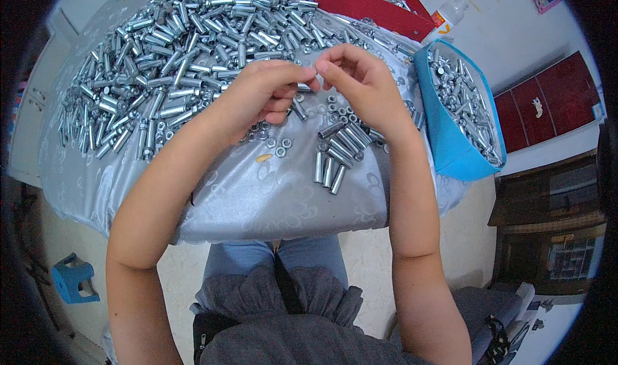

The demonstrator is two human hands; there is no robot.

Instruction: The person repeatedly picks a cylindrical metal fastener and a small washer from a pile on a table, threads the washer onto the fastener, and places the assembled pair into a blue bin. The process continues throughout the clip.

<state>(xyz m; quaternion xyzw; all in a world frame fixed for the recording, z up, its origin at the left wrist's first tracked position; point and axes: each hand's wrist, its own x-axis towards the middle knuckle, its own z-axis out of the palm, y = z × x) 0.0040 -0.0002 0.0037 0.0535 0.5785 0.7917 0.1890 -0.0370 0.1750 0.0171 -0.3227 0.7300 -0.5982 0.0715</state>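
Observation:
My left hand and my right hand meet over the table, thumbs and fingers pinched with the tips nearly touching. Whatever they hold between them is too small and hidden to make out. Below the hands, a small group of shiny metal sleeves lies side by side on the cloth. Loose nuts are scattered left of that group, beside a small yellowish piece. A large heap of metal sleeves and bolts spreads beyond my left hand.
A silvery patterned cloth covers the table. At its right edge stands a blue bin filled with metal parts. A red box with more parts sits at the back, next to a white bottle. A blue stool stands on the floor at left.

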